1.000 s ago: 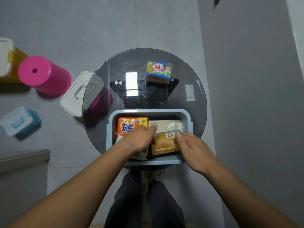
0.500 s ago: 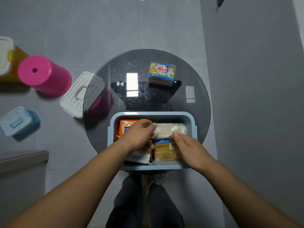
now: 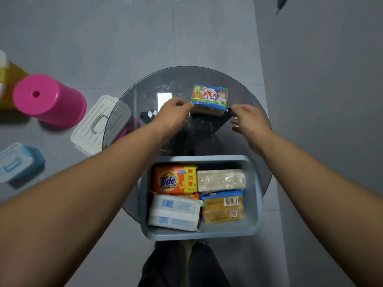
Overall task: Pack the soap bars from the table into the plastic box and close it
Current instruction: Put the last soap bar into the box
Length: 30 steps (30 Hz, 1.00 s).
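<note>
**Both hands at the soap pack (image 3: 210, 97)**

Round smoky-glass table (image 3: 244, 146), glossy film-wrapped pack at upper centre. I see both hands gone from the blue plastic box (image 3: 256, 183) – left hand (image 3: 175, 112) curled against the pack's left end, grip unclear; right hand (image 3: 248, 121) loosely spread, just beside its right end.

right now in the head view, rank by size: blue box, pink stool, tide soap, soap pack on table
1. blue box
2. pink stool
3. Tide soap and soap pack on table: look alike, pack is farther, so unranked
</note>
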Tool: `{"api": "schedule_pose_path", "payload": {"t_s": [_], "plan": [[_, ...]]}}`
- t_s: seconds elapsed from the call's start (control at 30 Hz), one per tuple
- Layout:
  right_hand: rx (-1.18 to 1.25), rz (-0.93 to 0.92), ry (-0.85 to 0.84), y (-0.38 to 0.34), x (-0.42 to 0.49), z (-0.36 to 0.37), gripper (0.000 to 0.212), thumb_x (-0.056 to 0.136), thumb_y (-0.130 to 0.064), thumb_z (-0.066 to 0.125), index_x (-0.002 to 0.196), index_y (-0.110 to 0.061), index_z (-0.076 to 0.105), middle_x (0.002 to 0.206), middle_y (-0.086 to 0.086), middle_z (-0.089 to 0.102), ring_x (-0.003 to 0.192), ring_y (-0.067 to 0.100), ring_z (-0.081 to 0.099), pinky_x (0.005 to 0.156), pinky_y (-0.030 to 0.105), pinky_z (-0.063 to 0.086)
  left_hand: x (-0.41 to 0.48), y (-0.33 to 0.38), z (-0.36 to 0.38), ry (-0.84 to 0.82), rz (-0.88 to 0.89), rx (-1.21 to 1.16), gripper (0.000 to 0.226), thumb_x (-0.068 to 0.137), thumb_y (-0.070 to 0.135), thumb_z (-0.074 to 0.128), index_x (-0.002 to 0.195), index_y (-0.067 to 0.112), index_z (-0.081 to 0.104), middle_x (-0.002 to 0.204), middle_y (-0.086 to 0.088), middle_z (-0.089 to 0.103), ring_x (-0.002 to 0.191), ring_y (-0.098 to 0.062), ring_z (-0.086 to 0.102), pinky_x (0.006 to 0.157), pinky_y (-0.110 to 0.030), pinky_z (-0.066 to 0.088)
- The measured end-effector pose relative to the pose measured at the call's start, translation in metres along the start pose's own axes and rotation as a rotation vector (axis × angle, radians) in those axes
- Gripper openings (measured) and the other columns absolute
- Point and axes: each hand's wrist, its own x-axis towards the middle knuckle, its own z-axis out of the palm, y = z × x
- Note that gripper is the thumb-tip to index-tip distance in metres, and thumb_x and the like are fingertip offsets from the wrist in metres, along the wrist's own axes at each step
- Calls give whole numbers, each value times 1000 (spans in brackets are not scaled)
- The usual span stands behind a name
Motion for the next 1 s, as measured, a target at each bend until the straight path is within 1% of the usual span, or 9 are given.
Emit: {"api": "schedule_pose_path", "payload": {"t_s": [0.17, 0.27, 0.43, 0.5, 0.57, 0.67, 0.77, 0.9, 1.0], "plan": [[113, 102, -95, -1, 57, 29, 28, 102, -38, 44, 98, -21, 65, 108, 5, 72, 90, 17, 64, 91, 39, 52, 59, -20, 13, -92, -115, 3, 72, 94, 52, 56, 154, 17, 36, 156, -7, 45, 137, -28, 48, 115, -50, 39], [132, 70, -61, 4, 77, 40, 40, 89, -51, 49, 112, -21, 62, 107, 2, 73, 98, 18, 69, 100, 44, 52, 75, -25, 19, -137, -110, -31, 84, 87, 55, 57, 158, 23, 27, 153, -1, 47, 135, -26, 50, 116, -48, 38], [148, 62, 65, 16, 91, 47, 71, 83, -54, 53, 141, -15, 40, 123, 6, 66, 107, 22, 67, 97, 46, 54, 83, -24, 30, -209, -41, -87, 47, 101, 35, 53, 146, 25, 45, 129, 2, 63, 113, -17, 61, 98, -34, 50], [158, 103, 43, 21, 100, 47, 67, 80, -58, 53, 131, -16, 56, 119, 7, 71, 106, 24, 69, 94, 44, 54, 80, -17, 34, -228, -28, -106, 39, 106, 28, 47, 145, 23, 47, 114, 8, 63, 97, -4, 61, 75, -19, 46], [141, 91, -7, 23, 102, 47, 47, 84, -54, 49, 107, -19, 72, 108, 6, 77, 98, 22, 72, 85, 38, 53, 77, -12, 38, -223, -13, -121, 36, 107, 26, 44, 142, 21, 50, 106, 11, 62, 87, 3, 57, 67, -16, 42], [139, 61, -44, 17, 87, 42, 37, 98, -45, 44, 90, -22, 73, 98, 2, 77, 84, 17, 68, 80, 36, 49, 68, -7, 39, -210, -31, -154, 34, 106, 31, 44, 138, 22, 54, 106, 10, 64, 90, -1, 57, 74, -24, 44], [156, -10, -80, 12, 73, 33, 39, 102, -41, 44, 77, -26, 70, 84, -6, 75, 82, 13, 69, 95, 40, 52, 54, -6, 37, -190, -6, -176, 29, 107, 34, 42, 131, 25, 56, 110, 10, 66, 95, -3, 59, 78, -25, 44], [189, -133, -44, -8, 24, 9, 31, 105, -37, 41, 85, -28, 63, 89, -10, 72, 83, 4, 67, 97, 35, 52, 8, 9, 29, -133, 120, -180, 34, 107, 38, 40, 132, 23, 58, 113, 11, 69, 101, -1, 64, 87, -23, 50], [252, -198, -2, -13, -23, -16, 27, 104, -39, 43, 91, -29, 64, 85, -19, 75, 85, -3, 69, 91, 30, 54, -47, 26, 24, -89, 219, -217, 31, 108, 35, 40, 129, 24, 59, 113, 13, 68, 91, 12, 65, 75, -8, 49]]}}
